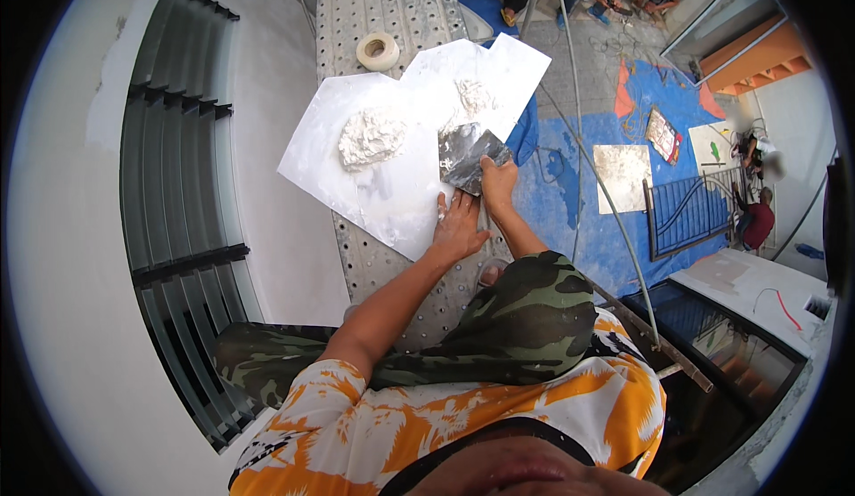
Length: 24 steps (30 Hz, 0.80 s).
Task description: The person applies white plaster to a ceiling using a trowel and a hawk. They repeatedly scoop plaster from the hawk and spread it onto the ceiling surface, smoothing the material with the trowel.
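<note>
A white sheet (312, 153) with an angular outline lies on a perforated metal platform in front of me. On its left half sits a large mound of white paste, perhaps putty (370, 140), with a smaller smear of paste (474, 97) farther right. My right hand (500, 182) grips a flat, dark, paste-marked scraper (463, 153), its blade resting on or just over the sheet beside the smaller smear; the blade's edge contact is unclear. Fingers stretched out, my left hand (459, 229) lies at the sheet's near edge, with white paste on a fingertip.
A tape roll (378, 52) stands beside the sheet on the platform (383, 6). Louvred windows (178, 211) line the wall at left. Scaffold poles (579, 122) rise at right. Far below, blue sheeting (570, 184), a metal gate (690, 211) and several people occupy the floor.
</note>
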Available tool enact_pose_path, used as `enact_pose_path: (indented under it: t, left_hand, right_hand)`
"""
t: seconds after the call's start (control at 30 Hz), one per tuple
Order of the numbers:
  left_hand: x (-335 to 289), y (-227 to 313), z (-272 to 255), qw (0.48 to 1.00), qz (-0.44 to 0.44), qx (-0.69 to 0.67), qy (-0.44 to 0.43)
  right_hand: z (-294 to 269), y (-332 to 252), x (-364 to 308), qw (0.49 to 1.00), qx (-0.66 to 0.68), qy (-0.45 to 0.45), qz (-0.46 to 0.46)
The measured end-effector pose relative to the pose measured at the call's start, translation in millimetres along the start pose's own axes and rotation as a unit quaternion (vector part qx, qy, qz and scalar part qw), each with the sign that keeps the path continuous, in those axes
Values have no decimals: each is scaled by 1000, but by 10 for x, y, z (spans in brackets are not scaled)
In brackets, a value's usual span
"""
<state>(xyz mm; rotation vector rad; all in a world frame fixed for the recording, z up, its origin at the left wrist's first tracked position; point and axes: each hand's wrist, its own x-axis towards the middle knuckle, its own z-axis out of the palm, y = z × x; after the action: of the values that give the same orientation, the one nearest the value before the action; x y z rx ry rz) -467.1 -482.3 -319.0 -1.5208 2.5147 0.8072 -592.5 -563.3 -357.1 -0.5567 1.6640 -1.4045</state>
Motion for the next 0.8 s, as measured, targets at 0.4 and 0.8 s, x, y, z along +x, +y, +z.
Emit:
enact_pose_path:
  t: [0.4,0.8]
  left_hand:
    - [6,12,5,1000,6,3,26]
    - [-16,40,-88,1000,2,-1,17]
  right_hand:
    - [28,26,287,999,14,2,32]
    - [411,55,354,985,40,88,-140]
